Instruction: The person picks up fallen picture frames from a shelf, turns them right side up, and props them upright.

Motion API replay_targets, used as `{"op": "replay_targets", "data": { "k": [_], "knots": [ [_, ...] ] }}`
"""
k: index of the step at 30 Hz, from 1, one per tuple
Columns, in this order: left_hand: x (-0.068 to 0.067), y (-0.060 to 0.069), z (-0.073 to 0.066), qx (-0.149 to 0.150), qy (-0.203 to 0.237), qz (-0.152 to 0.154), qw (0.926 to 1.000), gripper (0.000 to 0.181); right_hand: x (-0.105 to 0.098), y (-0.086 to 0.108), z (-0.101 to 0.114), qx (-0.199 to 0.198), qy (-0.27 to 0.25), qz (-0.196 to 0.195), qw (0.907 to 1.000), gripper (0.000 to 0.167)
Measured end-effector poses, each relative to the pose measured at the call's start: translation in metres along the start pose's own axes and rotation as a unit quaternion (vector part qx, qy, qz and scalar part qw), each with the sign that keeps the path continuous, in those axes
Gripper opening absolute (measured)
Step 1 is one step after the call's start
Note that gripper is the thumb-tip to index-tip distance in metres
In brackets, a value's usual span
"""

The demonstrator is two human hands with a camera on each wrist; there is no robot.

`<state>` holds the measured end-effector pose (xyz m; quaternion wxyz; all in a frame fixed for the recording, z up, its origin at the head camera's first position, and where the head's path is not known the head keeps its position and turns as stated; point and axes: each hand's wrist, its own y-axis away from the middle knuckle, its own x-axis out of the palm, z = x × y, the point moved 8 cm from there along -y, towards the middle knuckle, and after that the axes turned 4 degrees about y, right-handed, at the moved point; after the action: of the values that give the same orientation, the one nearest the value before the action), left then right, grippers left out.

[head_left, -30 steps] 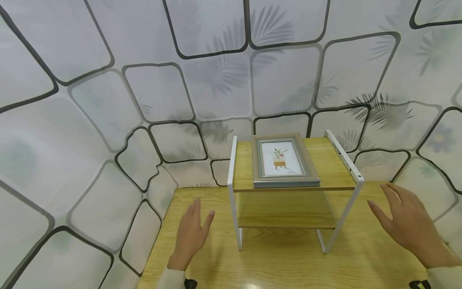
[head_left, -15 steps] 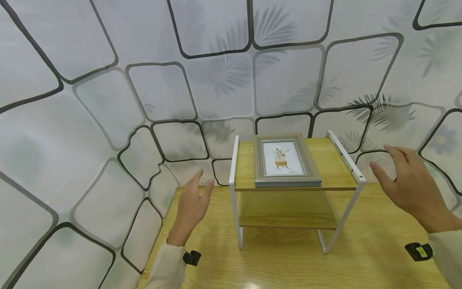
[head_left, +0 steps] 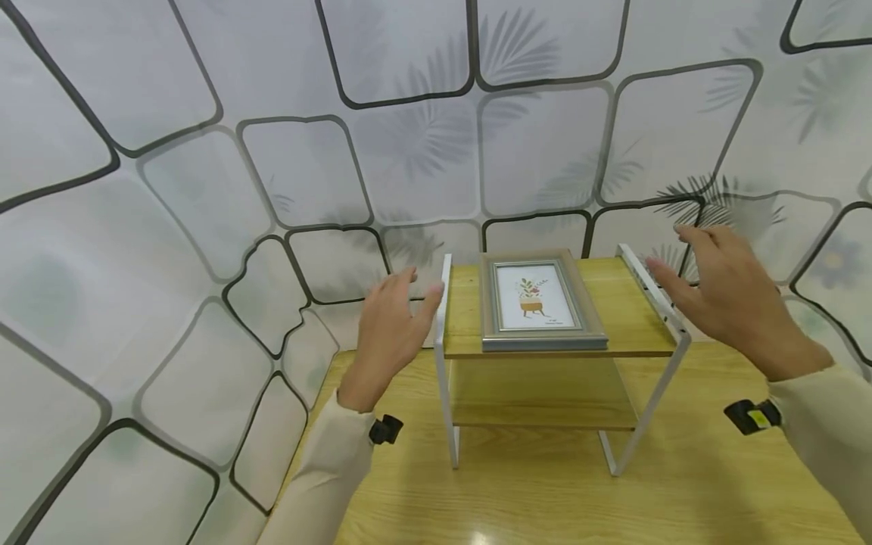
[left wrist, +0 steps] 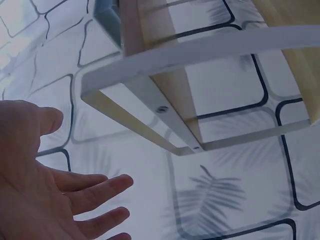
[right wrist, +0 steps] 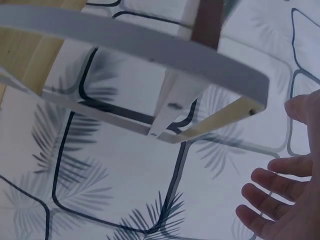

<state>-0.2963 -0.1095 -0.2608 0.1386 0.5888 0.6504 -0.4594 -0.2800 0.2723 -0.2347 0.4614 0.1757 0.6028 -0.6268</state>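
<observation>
A picture frame [head_left: 534,303] with a silvery border and a plant-pot print lies flat on the upper board of a small two-tier shelf [head_left: 627,303] with white metal sides. Just left of that shelf is my left hand [head_left: 391,325], thumb and fingers spread. My right hand [head_left: 725,295] hovers by the right side rail, its thumb pointing inward. Both wrist views show a gap between the hand and the white rail: the left hand [left wrist: 55,185] and the right hand [right wrist: 290,185] hold nothing. The picture frame's underside is out of sight.
The shelf stands on a yellow wood-grain surface [head_left: 531,499], its lower board [head_left: 538,393] beneath the upper one. Patterned cloth [head_left: 422,166] with dark rounded outlines and leaf prints hangs close behind and along the left.
Both hands have risen and moved forward, and have come inward from either side toward the shelf. The shelf and picture frame have stayed in place.
</observation>
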Motion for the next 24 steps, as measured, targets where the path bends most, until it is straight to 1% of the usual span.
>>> {"op": "replay_targets", "data": {
  "k": [4,8,12,15,17,19,21,24],
  "knots": [
    [0.007,-0.012,-0.022,0.003,-0.041,0.040,0.9983,0.072,0.006,-0.014,0.015,-0.001,-0.004,0.043,0.9991,0.068],
    [0.019,-0.021,-0.040,0.005,-0.091,0.092,0.9916,0.074,0.018,-0.026,0.029,-0.001,0.016,0.099,0.9949,0.074],
    [0.033,-0.026,-0.051,0.006,-0.125,0.135,0.9829,0.070,0.038,-0.033,0.038,0.001,0.043,0.178,0.9830,0.080],
    [0.043,-0.028,-0.054,0.006,-0.146,0.157,0.9767,0.064,0.053,-0.035,0.043,0.000,0.044,0.225,0.9733,0.082],
    [0.048,-0.028,-0.055,0.007,-0.156,0.169,0.9731,0.061,0.061,-0.035,0.046,-0.004,0.039,0.242,0.9695,0.080],
    [0.053,-0.028,-0.056,0.007,-0.159,0.181,0.9706,0.061,0.067,-0.036,0.049,-0.010,0.039,0.250,0.9674,0.076],
    [0.057,-0.027,-0.056,0.005,-0.159,0.191,0.9687,0.061,0.071,-0.037,0.051,-0.018,0.045,0.251,0.9668,0.072],
    [0.061,-0.027,-0.057,0.004,-0.163,0.196,0.9670,0.060,0.076,-0.039,0.055,-0.027,0.057,0.248,0.9668,0.066]
  ]
}}
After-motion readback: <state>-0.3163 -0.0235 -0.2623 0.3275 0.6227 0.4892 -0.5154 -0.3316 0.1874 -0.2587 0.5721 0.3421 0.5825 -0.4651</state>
